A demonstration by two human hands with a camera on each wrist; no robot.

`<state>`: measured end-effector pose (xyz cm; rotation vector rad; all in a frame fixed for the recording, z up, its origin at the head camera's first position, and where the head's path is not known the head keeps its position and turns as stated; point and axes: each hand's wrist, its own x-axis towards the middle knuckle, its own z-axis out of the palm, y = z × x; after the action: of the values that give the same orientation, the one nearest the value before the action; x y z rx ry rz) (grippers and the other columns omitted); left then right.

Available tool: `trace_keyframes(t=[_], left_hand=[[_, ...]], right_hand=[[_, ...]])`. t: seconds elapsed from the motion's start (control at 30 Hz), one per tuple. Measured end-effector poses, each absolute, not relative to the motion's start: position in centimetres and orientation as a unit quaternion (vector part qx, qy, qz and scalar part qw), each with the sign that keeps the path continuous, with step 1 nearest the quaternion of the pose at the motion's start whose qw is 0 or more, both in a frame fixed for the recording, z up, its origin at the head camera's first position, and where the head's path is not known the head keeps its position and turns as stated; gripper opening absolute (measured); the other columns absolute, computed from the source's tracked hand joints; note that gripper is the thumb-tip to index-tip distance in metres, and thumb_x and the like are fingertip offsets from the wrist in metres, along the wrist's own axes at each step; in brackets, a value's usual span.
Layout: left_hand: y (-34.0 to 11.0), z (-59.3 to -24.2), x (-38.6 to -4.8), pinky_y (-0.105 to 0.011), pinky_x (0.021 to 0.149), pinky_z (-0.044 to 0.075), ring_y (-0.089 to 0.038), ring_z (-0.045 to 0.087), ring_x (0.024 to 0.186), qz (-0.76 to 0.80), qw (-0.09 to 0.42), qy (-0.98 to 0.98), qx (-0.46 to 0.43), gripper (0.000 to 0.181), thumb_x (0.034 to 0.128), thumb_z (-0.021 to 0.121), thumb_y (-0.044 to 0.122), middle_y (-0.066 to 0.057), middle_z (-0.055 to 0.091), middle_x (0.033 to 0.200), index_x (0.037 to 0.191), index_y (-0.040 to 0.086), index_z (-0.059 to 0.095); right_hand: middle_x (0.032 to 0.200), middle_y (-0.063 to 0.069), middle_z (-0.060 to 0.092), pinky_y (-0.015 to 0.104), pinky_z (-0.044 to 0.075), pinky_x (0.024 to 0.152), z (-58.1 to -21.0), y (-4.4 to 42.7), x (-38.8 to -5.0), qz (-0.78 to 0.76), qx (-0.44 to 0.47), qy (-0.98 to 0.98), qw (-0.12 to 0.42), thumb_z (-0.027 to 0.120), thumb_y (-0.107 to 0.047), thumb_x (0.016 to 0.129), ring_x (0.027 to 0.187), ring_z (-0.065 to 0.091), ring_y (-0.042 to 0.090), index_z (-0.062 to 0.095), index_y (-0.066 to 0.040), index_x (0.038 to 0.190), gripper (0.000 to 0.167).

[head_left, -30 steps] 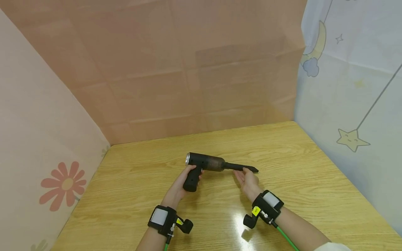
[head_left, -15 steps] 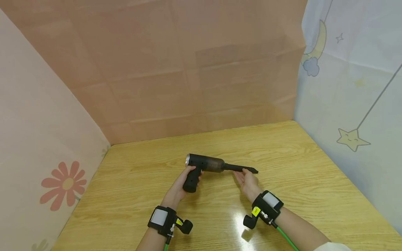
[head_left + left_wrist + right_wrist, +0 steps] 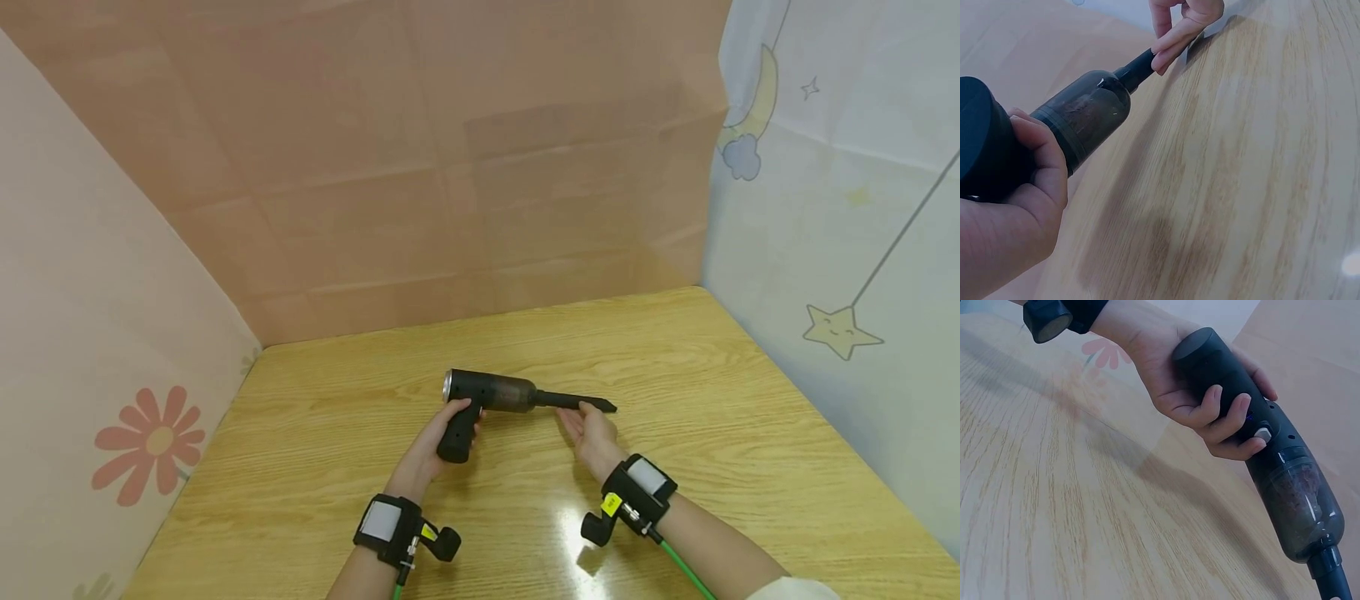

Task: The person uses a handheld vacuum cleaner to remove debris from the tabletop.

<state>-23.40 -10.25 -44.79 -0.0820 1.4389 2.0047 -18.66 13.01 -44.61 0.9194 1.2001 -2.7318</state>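
Note:
A black handheld vacuum cleaner (image 3: 475, 387) is held level above the table, its see-through dust cup (image 3: 1088, 106) pointing right. Some reddish-brown matter shows inside the cup (image 3: 1302, 500). My left hand (image 3: 438, 433) grips the pistol handle, fingers curled round it. In the right wrist view, one fingertip lies beside a whitish button (image 3: 1263, 434) on the handle. Over on the right, my right hand (image 3: 596, 437) holds the long narrow nozzle (image 3: 573, 401) near its tip between thumb and fingers. The left wrist view shows this right hand (image 3: 1188, 25) at the nozzle's far end.
The wood-grain table (image 3: 337, 400) stretches under both arms. Brown paper (image 3: 450, 167) hangs behind it, and printed cloth walls (image 3: 832, 208) stand at both sides. Each wrist wears a strapped camera (image 3: 446, 543); a green cable (image 3: 686, 567) trails along the right arm.
The rear end of the vacuum and my left hand have sunk very slightly. My right hand keeps its place on the nozzle.

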Motion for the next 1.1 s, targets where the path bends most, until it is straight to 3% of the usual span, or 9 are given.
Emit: trace_keyframes(t=[0.87,1.1], left_hand=[[-11.0,-45.8,-23.3,-0.014,0.066,0.045,0.000,0.056,0.076,0.782,0.346,0.516,-0.035,0.054,0.0971,0.049,0.034,0.008,0.062,0.100,0.140,0.005,0.033],[-11.5,-44.8,-23.4,-0.013,0.062,0.044,0.002,0.057,0.073,0.781,0.365,0.506,-0.035,0.050,0.0980,0.047,0.033,0.010,0.064,0.093,0.138,0.007,0.033]], right_hand=[[0.156,0.024,0.015,0.018,0.037,0.106,-45.2,12.7,-19.2,-0.867,0.294,0.402,0.013,0.025,-0.016,0.105,0.143,0.031,0.027,-0.001,0.000,0.152,0.056],[0.155,0.023,0.017,0.018,0.034,0.108,-45.1,12.1,-19.3,-0.871,0.294,0.393,0.015,0.025,-0.016,0.105,0.143,0.030,0.025,0.002,0.000,0.152,0.054]])
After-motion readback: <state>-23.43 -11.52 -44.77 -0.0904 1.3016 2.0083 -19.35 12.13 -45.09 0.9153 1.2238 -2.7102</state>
